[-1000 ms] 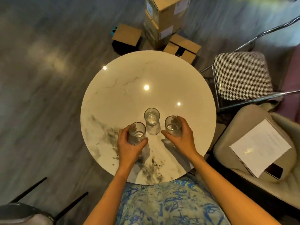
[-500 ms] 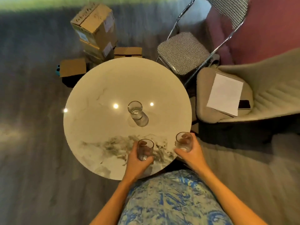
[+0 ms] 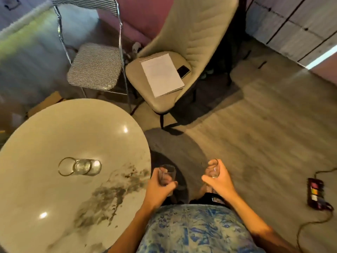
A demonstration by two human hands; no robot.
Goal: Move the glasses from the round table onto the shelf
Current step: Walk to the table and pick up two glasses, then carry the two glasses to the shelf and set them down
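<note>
My left hand (image 3: pixel 158 187) grips a clear glass (image 3: pixel 167 174) held upright just past the right edge of the round marble table (image 3: pixel 54 207). Over the floor, my right hand (image 3: pixel 218 180) holds a second clear glass (image 3: pixel 213 170), mostly hidden by my fingers. One more clear glass (image 3: pixel 80 166) stands alone on the table, left of both hands. The shelf is not in view.
A beige padded chair (image 3: pixel 160 99) carrying paper sheets (image 3: pixel 161 73) and a phone (image 3: pixel 183 70) stands ahead, with a houndstooth folding chair (image 3: pixel 94 67) to its left. A power strip (image 3: pixel 315 193) and its cable lie on the wooden floor at right.
Both hands lifted their glasses off the table and carried them right, beyond its edge. The view has swung to the right, so the table now lies at the left.
</note>
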